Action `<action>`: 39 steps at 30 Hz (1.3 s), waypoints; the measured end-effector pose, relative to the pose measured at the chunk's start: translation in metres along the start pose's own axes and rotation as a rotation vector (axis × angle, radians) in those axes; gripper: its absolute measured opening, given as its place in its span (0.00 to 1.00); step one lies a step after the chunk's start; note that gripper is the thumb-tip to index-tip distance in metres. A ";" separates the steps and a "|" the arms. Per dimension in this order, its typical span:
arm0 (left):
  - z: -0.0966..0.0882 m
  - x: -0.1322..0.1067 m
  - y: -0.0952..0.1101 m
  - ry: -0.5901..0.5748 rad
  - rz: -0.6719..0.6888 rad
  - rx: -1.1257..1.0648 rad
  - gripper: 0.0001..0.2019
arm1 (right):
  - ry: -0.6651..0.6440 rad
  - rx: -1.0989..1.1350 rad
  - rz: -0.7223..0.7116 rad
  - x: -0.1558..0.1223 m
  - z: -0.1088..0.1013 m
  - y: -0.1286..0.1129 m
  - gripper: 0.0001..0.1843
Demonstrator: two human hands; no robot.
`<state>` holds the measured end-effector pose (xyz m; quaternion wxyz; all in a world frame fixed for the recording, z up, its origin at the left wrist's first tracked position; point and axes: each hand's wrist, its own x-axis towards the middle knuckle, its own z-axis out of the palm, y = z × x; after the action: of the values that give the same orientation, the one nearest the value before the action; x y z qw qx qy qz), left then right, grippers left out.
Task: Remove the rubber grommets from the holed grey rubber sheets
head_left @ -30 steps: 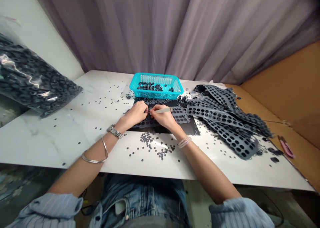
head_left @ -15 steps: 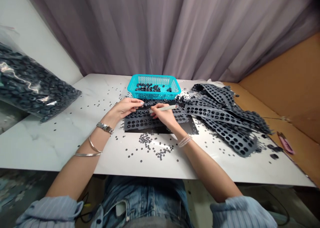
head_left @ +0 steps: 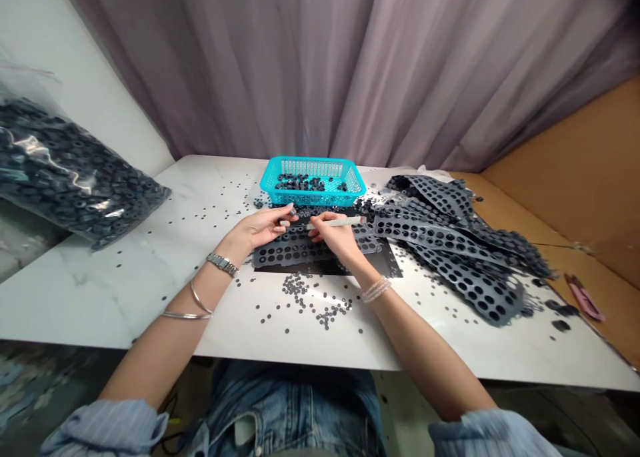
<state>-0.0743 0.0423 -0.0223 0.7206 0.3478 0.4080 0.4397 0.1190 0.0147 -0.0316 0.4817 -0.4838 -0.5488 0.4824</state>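
Note:
My left hand (head_left: 267,225) pinches a small dark rubber piece (head_left: 293,211) between thumb and fingertips, raised above the work mat. My right hand (head_left: 333,231) is closed round a white pen-like tool (head_left: 345,221), its back end pointing right; the tip is too small to make out. Under both hands lies a grey perforated rubber strip (head_left: 283,253) with rows of round holes, partly hidden by my right hand. The strip rests on a black mat (head_left: 385,260). Just beyond my hands stands a turquoise basket (head_left: 315,198) with several dark rubber pieces inside.
Perforated strips (head_left: 465,270) are heaped on the right. Small black discs (head_left: 295,287) lie scattered over the white table (head_left: 200,337). A clear bag (head_left: 75,170) full of dark pieces stands at left. A pink-handled cutter (head_left: 585,298) lies on the cardboard (head_left: 565,130) at right.
My left hand has lifted slightly and turned, and the dark piece at its fingertips now shows. My right hand keeps the white tool near the strip. The whole view has shifted a little.

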 end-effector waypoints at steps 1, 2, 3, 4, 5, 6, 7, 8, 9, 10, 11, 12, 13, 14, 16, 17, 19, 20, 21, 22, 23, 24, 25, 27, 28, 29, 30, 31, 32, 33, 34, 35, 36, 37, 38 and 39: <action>0.001 0.000 0.000 0.010 -0.003 -0.004 0.06 | -0.003 -0.001 0.001 0.000 0.000 0.000 0.10; 0.002 -0.001 0.000 0.018 -0.004 -0.011 0.06 | -0.006 -0.001 0.002 -0.001 0.000 0.000 0.10; 0.003 -0.002 0.000 0.021 -0.006 -0.023 0.06 | -0.009 -0.003 0.002 -0.001 0.001 0.000 0.10; 0.005 -0.004 0.001 0.020 -0.006 -0.044 0.05 | -0.011 -0.003 0.003 -0.001 0.001 0.000 0.10; 0.007 -0.006 0.003 0.016 -0.005 -0.070 0.04 | -0.011 -0.002 0.002 -0.001 0.001 -0.001 0.10; 0.008 -0.009 0.005 0.008 -0.004 -0.102 0.03 | -0.012 0.000 0.001 -0.001 0.001 -0.001 0.10; 0.009 -0.011 0.008 -0.001 -0.001 -0.137 0.05 | -0.016 0.004 0.001 -0.001 0.002 0.000 0.10; 0.010 -0.014 0.011 -0.009 0.003 -0.172 0.09 | -0.025 0.006 -0.002 -0.001 0.003 0.000 0.10; 0.010 -0.016 0.015 -0.014 0.007 -0.206 0.12 | -0.039 0.004 -0.006 -0.001 0.004 0.001 0.10; 0.010 -0.018 0.018 -0.013 0.012 -0.235 0.14 | -0.057 -0.006 -0.011 -0.001 0.005 0.002 0.10; 0.009 -0.019 0.022 -0.005 0.021 -0.252 0.13 | -0.082 -0.024 -0.018 -0.002 0.006 0.003 0.10; 0.008 -0.019 0.024 0.011 0.037 -0.248 0.11 | -0.108 -0.050 -0.028 -0.002 0.007 0.004 0.10; 0.007 -0.020 0.026 0.031 0.058 -0.206 0.09 | -0.135 -0.081 -0.040 -0.002 0.008 0.006 0.10; 0.007 -0.020 0.027 0.053 0.084 -0.114 0.06 | -0.159 -0.113 -0.056 -0.002 0.010 0.007 0.10; 0.006 -0.021 0.026 0.082 0.152 0.238 0.03 | -0.196 -0.176 -0.091 -0.002 0.011 0.010 0.10; 0.005 -0.022 0.024 0.091 0.195 0.475 0.03 | -0.205 -0.207 -0.109 -0.002 0.012 0.011 0.10; 0.005 -0.024 0.018 0.117 0.310 0.930 0.01 | -0.211 -0.265 -0.135 -0.001 0.013 0.013 0.11; 0.005 -0.024 0.015 0.127 0.375 1.098 0.01 | -0.210 -0.292 -0.141 -0.001 0.013 0.013 0.11; 0.005 -0.024 0.011 0.138 0.434 1.216 0.02 | -0.209 -0.317 -0.143 -0.001 0.013 0.013 0.11; 0.005 -0.024 0.008 0.146 0.481 1.294 0.04 | -0.208 -0.338 -0.146 -0.002 0.013 0.012 0.12; 0.006 -0.025 0.006 0.150 0.510 1.348 0.05 | -0.207 -0.357 -0.149 -0.002 0.013 0.011 0.12; 0.006 -0.025 0.004 0.150 0.523 1.394 0.05 | -0.206 -0.374 -0.153 -0.003 0.013 0.009 0.12; 0.008 -0.025 0.003 0.143 0.523 1.442 0.06 | -0.208 -0.390 -0.159 -0.004 0.013 0.007 0.12; 0.012 -0.028 0.003 0.125 0.505 1.543 0.08 | -0.213 -0.419 -0.178 -0.007 0.014 0.003 0.12; 0.015 -0.030 0.004 0.110 0.489 1.594 0.09 | -0.215 -0.434 -0.187 -0.008 0.014 0.000 0.12; 0.018 -0.032 0.005 0.100 0.471 1.642 0.10 | -0.214 -0.450 -0.195 -0.009 0.015 -0.002 0.12; 0.020 -0.033 0.006 0.095 0.450 1.685 0.11 | -0.213 -0.466 -0.201 -0.010 0.015 -0.004 0.11; 0.023 -0.035 0.006 0.097 0.430 1.721 0.12 | -0.211 -0.482 -0.205 -0.011 0.016 -0.006 0.11; 0.024 -0.036 0.006 0.105 0.411 1.749 0.12 | -0.209 -0.496 -0.205 -0.012 0.016 -0.008 0.11; 0.025 -0.036 0.006 0.108 0.395 1.767 0.12 | -0.207 -0.507 -0.203 -0.012 0.017 -0.010 0.11; 0.026 -0.036 0.005 0.110 0.382 1.776 0.12 | -0.205 -0.518 -0.200 -0.012 0.017 -0.011 0.11; 0.026 -0.035 0.004 0.109 0.373 1.778 0.12 | -0.202 -0.528 -0.197 -0.011 0.018 -0.012 0.11; 0.025 -0.034 0.002 0.109 0.369 1.775 0.11 | -0.198 -0.540 -0.196 -0.011 0.019 -0.012 0.11; 0.025 -0.032 0.000 0.111 0.369 1.770 0.11 | -0.189 -0.554 -0.199 -0.010 0.020 -0.012 0.11; 0.024 -0.031 -0.001 0.116 0.372 1.766 0.11 | -0.180 -0.571 -0.204 -0.009 0.021 -0.011 0.11; 0.024 -0.029 -0.002 0.121 0.374 1.760 0.11 | -0.170 -0.590 -0.212 -0.008 0.022 -0.010 0.11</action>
<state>-0.0606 0.0115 -0.0061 0.0877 0.8106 0.5709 0.0961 0.0972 0.0045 -0.0236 0.3208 -0.5006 -0.7506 0.2882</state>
